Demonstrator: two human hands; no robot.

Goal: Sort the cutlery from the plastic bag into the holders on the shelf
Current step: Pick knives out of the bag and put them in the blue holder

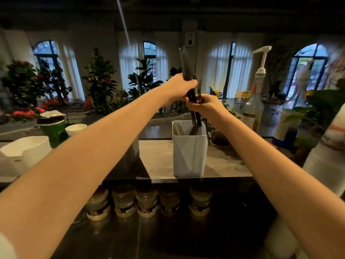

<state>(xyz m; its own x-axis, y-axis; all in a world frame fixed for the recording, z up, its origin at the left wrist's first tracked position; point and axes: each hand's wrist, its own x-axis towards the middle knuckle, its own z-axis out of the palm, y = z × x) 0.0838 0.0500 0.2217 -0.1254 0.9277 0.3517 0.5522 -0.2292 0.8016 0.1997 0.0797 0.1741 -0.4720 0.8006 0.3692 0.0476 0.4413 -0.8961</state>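
- The left hand (179,88) is curled round a bundle of black cutlery (186,66), whose thin ends point straight up
- The right hand (204,107), just below it, grips the lower part of the same bundle with curled fingers
- The bundle's lower ends (one looks like a spoon bowl, though blurred) dip inside the white holder (189,157)
- The white holder stands upright at the front edge of the counter (158,161), about midway along it
- A pump bottle (254,105) stands toward the counter's back right corner
- A row of jars (147,202) sits below the counter's front edge
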